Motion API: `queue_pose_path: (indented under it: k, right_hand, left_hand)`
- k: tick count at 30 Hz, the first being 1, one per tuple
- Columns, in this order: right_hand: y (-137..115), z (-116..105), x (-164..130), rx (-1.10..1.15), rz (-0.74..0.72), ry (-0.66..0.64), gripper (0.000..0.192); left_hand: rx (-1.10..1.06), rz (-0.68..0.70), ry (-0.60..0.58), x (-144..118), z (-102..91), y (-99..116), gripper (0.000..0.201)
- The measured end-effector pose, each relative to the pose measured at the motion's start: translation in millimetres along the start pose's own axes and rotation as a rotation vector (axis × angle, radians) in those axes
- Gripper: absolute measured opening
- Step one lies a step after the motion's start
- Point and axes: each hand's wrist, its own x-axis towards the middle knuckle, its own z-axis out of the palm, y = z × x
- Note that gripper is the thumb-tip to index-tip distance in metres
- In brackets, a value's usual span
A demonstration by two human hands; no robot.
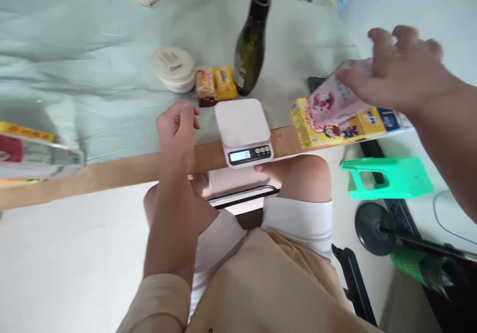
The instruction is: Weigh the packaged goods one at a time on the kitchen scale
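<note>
My left hand (178, 124) rests at the table's front edge, its fingers curled in with nothing seen in them. Just right of it stands a white kitchen scale (244, 124) with a lit display and a bare platform. My right hand (402, 72) reaches over a pink-and-white pack (331, 97) with a red picture. Its fingers are spread, and the thumb lies across the pack's upper part. That pack leans at a slant over a yellow box (303, 126) at the table's right front edge. The palm hides the pack's far end, so firm contact there cannot be made out.
Behind the scale are a dark green pump bottle (250, 49), a yellow snack packet (224, 82), a crumbly snack bar (205, 82) and a white lidded tub (174, 68). A package (40, 156) lies far left. A green stool (402, 178) stands below right.
</note>
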Motion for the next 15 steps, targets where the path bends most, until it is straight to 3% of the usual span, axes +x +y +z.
queue_pose_path:
  k: [2,4,8,10,12,15]
  right_hand:
    - [-45,-3,-31,-0.079,-0.248,-0.169,0.079]
    - [-90,10,-62,0.022,-0.488,-0.213,0.075]
    - [-180,78,-112,0.207,-0.689,-0.516,0.066]
    - [-225,115,-128,0.256,-0.736,-0.646,0.063]
    - [-269,143,-137,0.303,-0.711,-0.765,0.061]
    - [-330,174,-142,0.410,-0.674,-0.862,0.061]
  left_hand:
    - [-0.071,0.050,0.186,-4,-15.1,11,0.028]
    - [-0.099,0.172,0.449,-8,-34.9,25,0.029]
    - [-0.136,0.536,1.042,-10,-85.6,48,0.026]
    - [-0.105,0.509,1.252,-6,-115.0,48,0.025]
    - [-0.145,0.325,1.356,2,-143.9,36,0.023]
    - [-0.280,0.142,1.242,12,-176.6,7,0.019]
